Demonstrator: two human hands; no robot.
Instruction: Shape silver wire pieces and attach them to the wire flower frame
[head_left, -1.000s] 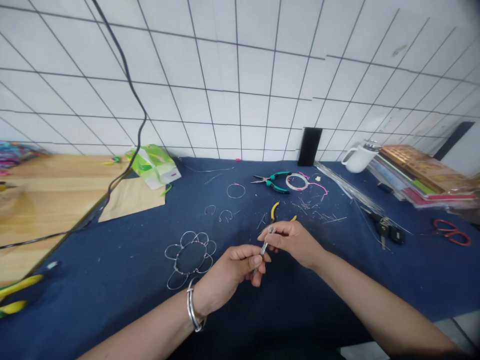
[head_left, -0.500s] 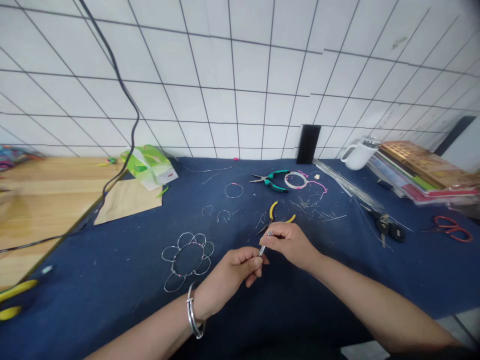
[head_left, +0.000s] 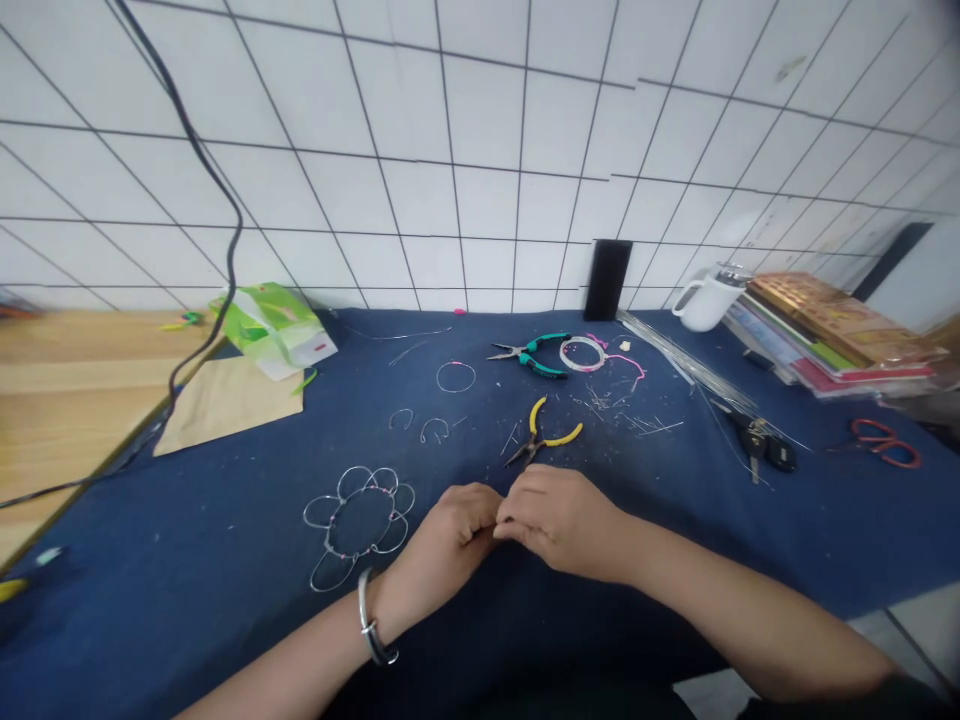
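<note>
My left hand (head_left: pixel 459 528) and my right hand (head_left: pixel 559 522) meet at the fingertips above the blue cloth, both closed in a pinch. Whatever sits between them is hidden by the fingers. Just beyond my right hand lie small yellow-handled pliers (head_left: pixel 534 442) with their handles spread. Left of my left hand rests a flower-shaped wire ring (head_left: pixel 330 530) with several loops and small pink beads. Farther back are two small bent wire pieces (head_left: pixel 434 431) and a thin wire ring (head_left: pixel 456 377). A silver bangle (head_left: pixel 366 618) circles my left wrist.
Teal-handled pliers (head_left: pixel 540 355), a pale ring-shaped coil (head_left: pixel 583 354) and wire scraps (head_left: pixel 645 424) lie farther back. To the right are long wires (head_left: pixel 667 355), keys (head_left: pixel 756 445), red scissors (head_left: pixel 885 443), a white mug (head_left: pixel 705 304) and stacked books (head_left: pixel 847 345). A black cable (head_left: pixel 225 195) hangs left.
My hands have closed in on each other, covering the thin silver metal piece that showed between them. My right hand has lowered, uncovering more of the yellow pliers. The view has shifted slightly.
</note>
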